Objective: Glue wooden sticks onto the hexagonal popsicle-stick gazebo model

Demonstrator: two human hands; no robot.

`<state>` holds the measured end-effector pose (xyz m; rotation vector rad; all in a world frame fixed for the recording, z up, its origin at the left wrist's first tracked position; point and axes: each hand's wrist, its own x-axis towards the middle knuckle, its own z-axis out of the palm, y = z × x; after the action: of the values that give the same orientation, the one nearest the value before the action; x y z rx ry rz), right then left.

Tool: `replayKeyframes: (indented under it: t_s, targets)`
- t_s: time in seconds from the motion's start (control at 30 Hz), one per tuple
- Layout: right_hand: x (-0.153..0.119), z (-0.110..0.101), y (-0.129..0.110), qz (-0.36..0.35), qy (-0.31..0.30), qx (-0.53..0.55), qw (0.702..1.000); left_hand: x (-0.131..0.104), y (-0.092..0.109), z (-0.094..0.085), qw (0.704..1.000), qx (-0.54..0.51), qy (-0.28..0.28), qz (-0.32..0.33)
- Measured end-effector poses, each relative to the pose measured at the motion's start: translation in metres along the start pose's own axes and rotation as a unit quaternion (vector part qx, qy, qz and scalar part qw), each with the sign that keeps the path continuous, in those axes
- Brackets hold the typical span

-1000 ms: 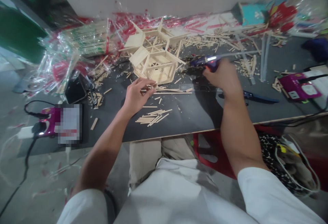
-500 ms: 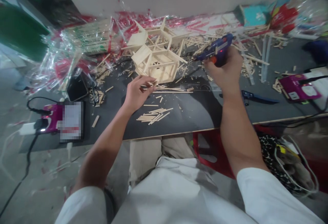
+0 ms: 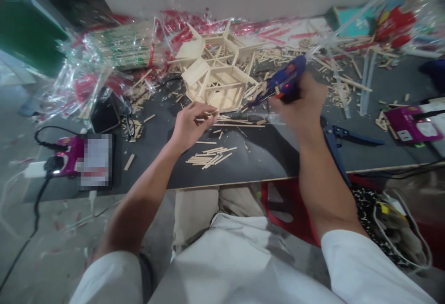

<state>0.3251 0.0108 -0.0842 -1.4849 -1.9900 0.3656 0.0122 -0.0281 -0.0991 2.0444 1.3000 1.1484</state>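
My right hand (image 3: 306, 100) is wrapped round a blue glue gun (image 3: 287, 79), its nozzle pointing left and down beside the model's lower right edge. A clear glue stick (image 3: 344, 28) seems to run from the gun's back. My left hand (image 3: 193, 125) pinches a small piece of wooden stick (image 3: 217, 112) between thumb and fingertips, just in front of the openwork wooden model (image 3: 222, 74). That model is built of thin sticks in hexagon shapes, with flat panels at its left. Below the left fingertips lie loose sticks (image 3: 210, 157) on the dark tabletop (image 3: 257, 160).
Blue cutters (image 3: 358, 136) lie beside my right forearm. Purple power sockets (image 3: 412, 123) with cables stand at the right, and another with a phone-like device (image 3: 95, 160) at the left. Plastic wrapping (image 3: 121, 47) and clear glue sticks (image 3: 368, 81) lie along the back.
My right hand has brought the glue gun left and down, its nozzle nearer the model. My left hand keeps its pinch in nearly the same place. The view has shifted slightly.
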Motion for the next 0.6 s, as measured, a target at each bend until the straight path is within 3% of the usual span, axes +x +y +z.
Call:
replayKeyframes:
  t_s: [0.1,0.27,0.6]
  targets:
    - [-0.006,0.006,-0.017,0.011,0.085,-0.070,0.994,0.000,0.000,0.000,1.000,0.007,-0.010,-0.003]
    - [-0.006,0.010,-0.027,-0.025,0.048,-0.106,0.993,0.000,0.001,0.000,1.000,-0.007,-0.021,-0.009]
    - [-0.006,0.009,-0.031,-0.021,0.037,-0.099,0.994,0.000,0.002,0.000,0.999,0.009,-0.034,-0.007]
